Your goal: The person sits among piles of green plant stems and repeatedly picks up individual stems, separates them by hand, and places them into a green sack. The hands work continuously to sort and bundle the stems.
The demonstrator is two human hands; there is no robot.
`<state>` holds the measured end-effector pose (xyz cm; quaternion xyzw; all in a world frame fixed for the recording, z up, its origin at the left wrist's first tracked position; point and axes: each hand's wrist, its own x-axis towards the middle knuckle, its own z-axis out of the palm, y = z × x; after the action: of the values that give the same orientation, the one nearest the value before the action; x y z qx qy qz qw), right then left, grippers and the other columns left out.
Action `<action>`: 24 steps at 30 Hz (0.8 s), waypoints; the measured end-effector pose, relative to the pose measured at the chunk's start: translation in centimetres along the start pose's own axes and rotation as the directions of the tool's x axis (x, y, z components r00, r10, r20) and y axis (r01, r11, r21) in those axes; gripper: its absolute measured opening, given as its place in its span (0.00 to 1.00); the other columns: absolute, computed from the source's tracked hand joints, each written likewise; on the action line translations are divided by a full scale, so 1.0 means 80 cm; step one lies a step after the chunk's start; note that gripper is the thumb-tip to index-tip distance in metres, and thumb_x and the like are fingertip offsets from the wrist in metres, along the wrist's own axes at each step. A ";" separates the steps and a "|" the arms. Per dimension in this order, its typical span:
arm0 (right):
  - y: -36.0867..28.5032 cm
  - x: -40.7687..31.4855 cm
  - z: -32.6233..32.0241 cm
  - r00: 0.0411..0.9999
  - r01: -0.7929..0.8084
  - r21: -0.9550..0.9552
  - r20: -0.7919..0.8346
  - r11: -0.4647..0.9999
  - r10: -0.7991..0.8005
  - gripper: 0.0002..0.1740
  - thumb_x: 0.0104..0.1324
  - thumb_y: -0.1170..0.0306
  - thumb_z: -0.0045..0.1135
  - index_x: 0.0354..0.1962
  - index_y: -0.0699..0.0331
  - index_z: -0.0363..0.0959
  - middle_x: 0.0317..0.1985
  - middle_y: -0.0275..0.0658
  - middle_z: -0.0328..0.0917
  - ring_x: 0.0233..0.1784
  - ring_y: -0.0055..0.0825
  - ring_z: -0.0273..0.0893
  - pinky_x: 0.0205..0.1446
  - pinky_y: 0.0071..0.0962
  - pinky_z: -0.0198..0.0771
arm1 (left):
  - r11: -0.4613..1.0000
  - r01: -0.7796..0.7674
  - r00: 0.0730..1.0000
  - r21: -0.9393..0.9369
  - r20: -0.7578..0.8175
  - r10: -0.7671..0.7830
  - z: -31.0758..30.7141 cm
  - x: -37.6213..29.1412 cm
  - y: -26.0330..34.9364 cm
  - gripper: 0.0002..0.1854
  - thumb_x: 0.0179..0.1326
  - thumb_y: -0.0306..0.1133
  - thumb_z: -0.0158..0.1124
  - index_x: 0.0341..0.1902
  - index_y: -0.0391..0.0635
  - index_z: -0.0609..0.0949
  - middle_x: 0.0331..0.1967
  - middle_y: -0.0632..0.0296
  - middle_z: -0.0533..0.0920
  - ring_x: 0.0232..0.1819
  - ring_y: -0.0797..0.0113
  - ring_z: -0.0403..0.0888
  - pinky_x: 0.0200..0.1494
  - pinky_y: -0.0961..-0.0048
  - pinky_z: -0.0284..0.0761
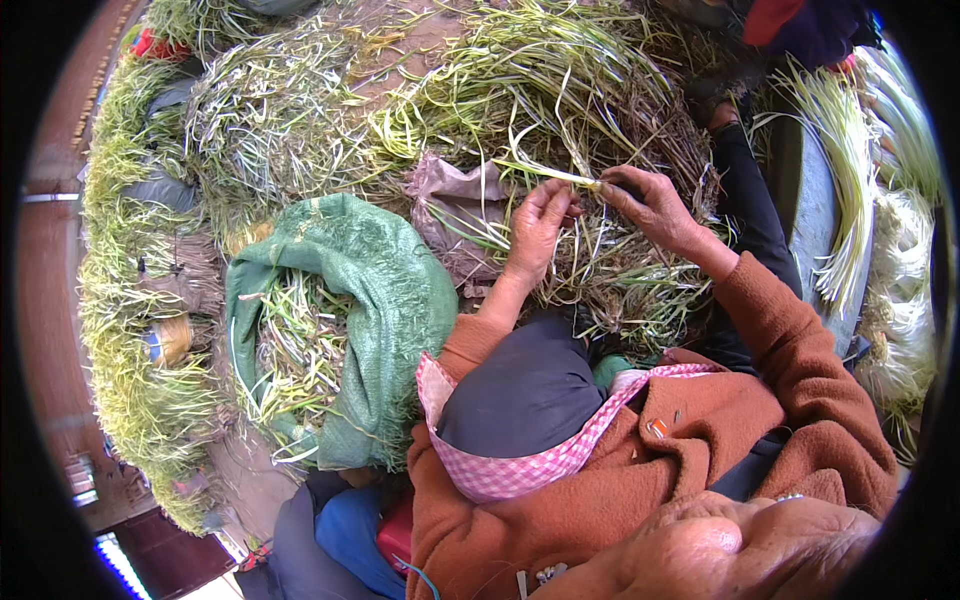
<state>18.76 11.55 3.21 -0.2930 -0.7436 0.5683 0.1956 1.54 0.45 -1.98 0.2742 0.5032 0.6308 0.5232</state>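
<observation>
A thin leafy green stalk with a pale base [574,177], perhaps a garlic shoot or young leek, lies across the fingers of both hands. The fingertips of my left hand [538,225] grip it near the pale part. My right hand [651,204] pinches its base end, where the fingers partly cover it. The leaves trail up and left of the hands. Beyond them spreads a large heap of untrimmed stalks [570,82] with brown roots. Under my forearms lie loose leaves and dry scraps [607,277].
To the left a green woven sack [397,300] with a rolled rim holds leaf scraps [300,337]. A crumpled brownish sack [461,187] lies beside my left hand. On the right, pale cleaned stalks [844,195] rest along a grey-blue edge [814,217]. Another person's dark-clothed leg [754,195] extends nearby.
</observation>
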 end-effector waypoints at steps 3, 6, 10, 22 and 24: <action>0.001 0.000 0.000 0.999 0.044 -0.068 0.009 0.997 -0.043 0.13 0.67 0.67 0.55 0.43 0.68 0.73 0.28 0.39 0.77 0.31 0.19 0.73 0.36 0.25 0.70 | 0.986 0.003 0.996 -0.167 -0.088 -0.018 -0.005 0.005 0.007 0.09 0.65 0.36 0.60 0.45 0.46 0.79 0.33 0.68 0.82 0.32 0.77 0.79 0.36 0.80 0.78; 0.004 0.000 -0.001 0.992 0.122 -0.145 0.002 0.982 -0.123 0.13 0.66 0.67 0.56 0.43 0.68 0.74 0.31 0.42 0.79 0.33 0.26 0.77 0.37 0.27 0.72 | 0.972 0.059 0.997 -0.225 -0.041 -0.070 -0.004 0.008 0.013 0.11 0.65 0.36 0.60 0.47 0.45 0.80 0.32 0.67 0.82 0.31 0.77 0.80 0.35 0.80 0.77; 0.010 0.001 0.002 0.984 0.179 -0.183 0.017 0.967 -0.179 0.14 0.64 0.66 0.58 0.43 0.67 0.74 0.34 0.46 0.79 0.36 0.38 0.80 0.39 0.31 0.73 | 0.964 0.089 0.996 -0.250 0.018 -0.087 0.000 0.008 0.019 0.12 0.64 0.35 0.61 0.47 0.45 0.80 0.32 0.67 0.82 0.30 0.78 0.79 0.33 0.82 0.75; 0.008 0.009 0.007 0.875 0.373 -0.495 -0.093 0.785 -0.475 0.16 0.52 0.68 0.67 0.39 0.60 0.76 0.33 0.40 0.74 0.37 0.42 0.75 0.37 0.37 0.73 | 0.995 -0.101 0.993 0.002 -0.057 0.101 0.025 0.008 0.016 0.09 0.64 0.31 0.61 0.45 0.43 0.80 0.37 0.68 0.82 0.36 0.81 0.76 0.38 0.81 0.72; 0.000 0.008 -0.002 0.839 0.407 -0.466 -0.148 0.785 -0.523 0.13 0.52 0.69 0.67 0.36 0.58 0.77 0.32 0.40 0.74 0.35 0.41 0.74 0.36 0.36 0.72 | 0.992 -0.122 0.990 0.019 -0.064 0.123 0.041 0.007 0.024 0.08 0.65 0.30 0.60 0.45 0.42 0.80 0.38 0.66 0.82 0.37 0.80 0.76 0.39 0.80 0.72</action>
<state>18.41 12.06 3.19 -0.2080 -0.8627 0.2842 0.3630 3.49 2.20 0.84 0.2876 0.5070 0.6665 0.4648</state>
